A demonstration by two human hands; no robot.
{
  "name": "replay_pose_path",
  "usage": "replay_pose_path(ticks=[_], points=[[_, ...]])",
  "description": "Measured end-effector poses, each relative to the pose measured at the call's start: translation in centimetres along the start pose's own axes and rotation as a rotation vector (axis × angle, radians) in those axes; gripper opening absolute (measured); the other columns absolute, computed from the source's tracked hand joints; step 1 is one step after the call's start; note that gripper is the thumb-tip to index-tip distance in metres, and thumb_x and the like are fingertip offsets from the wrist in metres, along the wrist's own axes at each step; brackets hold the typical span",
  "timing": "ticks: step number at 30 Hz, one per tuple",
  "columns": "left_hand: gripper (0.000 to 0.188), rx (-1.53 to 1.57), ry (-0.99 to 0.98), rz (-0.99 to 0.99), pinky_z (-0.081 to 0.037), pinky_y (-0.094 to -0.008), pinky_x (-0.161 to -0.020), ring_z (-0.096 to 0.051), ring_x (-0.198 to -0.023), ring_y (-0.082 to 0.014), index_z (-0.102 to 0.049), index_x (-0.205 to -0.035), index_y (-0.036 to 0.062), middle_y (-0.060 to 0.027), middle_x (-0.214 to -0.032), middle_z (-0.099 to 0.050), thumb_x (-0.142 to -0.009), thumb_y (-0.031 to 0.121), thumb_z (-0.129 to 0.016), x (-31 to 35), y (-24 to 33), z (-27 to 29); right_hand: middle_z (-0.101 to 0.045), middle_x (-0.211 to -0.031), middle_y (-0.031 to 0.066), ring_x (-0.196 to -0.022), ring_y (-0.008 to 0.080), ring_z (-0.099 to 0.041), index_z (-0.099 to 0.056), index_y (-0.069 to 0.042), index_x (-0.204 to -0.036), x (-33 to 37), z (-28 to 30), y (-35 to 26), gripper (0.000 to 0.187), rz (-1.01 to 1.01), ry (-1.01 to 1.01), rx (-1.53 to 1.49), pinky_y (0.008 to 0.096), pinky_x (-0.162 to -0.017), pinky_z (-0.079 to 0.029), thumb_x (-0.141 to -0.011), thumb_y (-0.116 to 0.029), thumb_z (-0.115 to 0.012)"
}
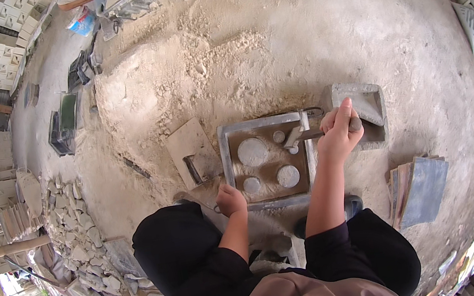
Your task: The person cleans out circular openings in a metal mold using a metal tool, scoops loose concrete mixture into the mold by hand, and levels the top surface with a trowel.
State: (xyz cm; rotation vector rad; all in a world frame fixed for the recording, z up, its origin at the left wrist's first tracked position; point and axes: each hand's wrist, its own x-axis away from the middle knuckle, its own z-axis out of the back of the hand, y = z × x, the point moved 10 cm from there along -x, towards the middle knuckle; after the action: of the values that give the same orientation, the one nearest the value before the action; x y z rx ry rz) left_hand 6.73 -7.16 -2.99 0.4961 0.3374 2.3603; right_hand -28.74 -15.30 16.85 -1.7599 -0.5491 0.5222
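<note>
A square metal mould frame (pixel 225 153) stands on the ground in front of me, its inside brown and dusty. Several round grey discs of different sizes, among them a large one (pixel 253 152), sit within it. My right hand (pixel 339 129) is closed round the handle of a hammer-like tool (pixel 295 137), whose pale head is over the mould's right part. At the mould's near left corner my left hand (pixel 231 200) is curled into a fist; what it grips is hidden.
Right of the mould stands a grey box-shaped block (pixel 356 89). A flat board with a handle (pixel 192 149) lies left of it. Thin sheets (pixel 424 189) lean at the right. Loose powder (pixel 145 88) is heaped beyond; another person's gloved hand (pixel 100 3) works at the far left.
</note>
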Motion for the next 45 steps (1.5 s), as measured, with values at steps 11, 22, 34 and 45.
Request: replay_pose_path(ticks=[11,22,34,45], points=[[0.041,0.029,0.059,-0.04,-0.042,-0.051,-0.065,-0.055,-0.074,-0.0425,-0.057,-0.074,0.0016,-0.023,-0.077,-0.058,-0.086,0.03,-0.029,0.5,0.4,0.8,-0.037,-0.045,-0.0007,-0.042,0.0055,-0.031,-0.036,-0.008,-0.053,3.4,-0.3,-0.7,0.038,0.046,0.075,0.091,0.0217,-0.041,-0.025,-0.09,-0.016,-0.043],[0.04,0.016,0.03,-0.042,-0.043,-0.0505,-0.065,-0.055,-0.072,-0.0418,-0.058,-0.076,0.0015,-0.0224,-0.076,-0.059,-0.086,0.029,-0.03,0.1,-0.2,0.1,-0.037,-0.044,-0.0003,-0.04,0.0061,-0.03,-0.036,-0.006,-0.053,2.5,-0.3,-2.1,0.039,0.099,-0.049,-0.103,0.0222,-0.038,-0.028,-0.089,-0.016,-0.044],[0.04,0.024,-0.021,-0.03,-0.044,-0.0505,-0.066,-0.056,-0.073,-0.0414,-0.058,-0.076,0.0018,-0.0225,-0.077,-0.059,-0.086,0.028,-0.03,-0.4,-0.1,-0.5,-0.038,-0.046,-0.0008,-0.041,0.0044,-0.03,-0.034,-0.008,-0.052,1.2,-3.5,0.4,0.037,0.005,-0.115,0.071,0.0219,-0.037,-0.023,-0.089,-0.011,-0.042],[0.041,0.022,-0.011,-0.061,-0.044,-0.0499,-0.065,-0.056,-0.073,-0.0411,-0.057,-0.074,0.002,-0.0221,-0.076,-0.059,-0.087,0.028,-0.029,0.1,0.4,0.1,-0.029,-0.043,-0.0012,-0.037,0.0077,-0.025,-0.03,-0.009,-0.05,-0.1,-4.2,-5.8,0.033,0.1,-0.537,-0.322,0.0246,-0.036,-0.023,-0.081,-0.005,-0.041]])
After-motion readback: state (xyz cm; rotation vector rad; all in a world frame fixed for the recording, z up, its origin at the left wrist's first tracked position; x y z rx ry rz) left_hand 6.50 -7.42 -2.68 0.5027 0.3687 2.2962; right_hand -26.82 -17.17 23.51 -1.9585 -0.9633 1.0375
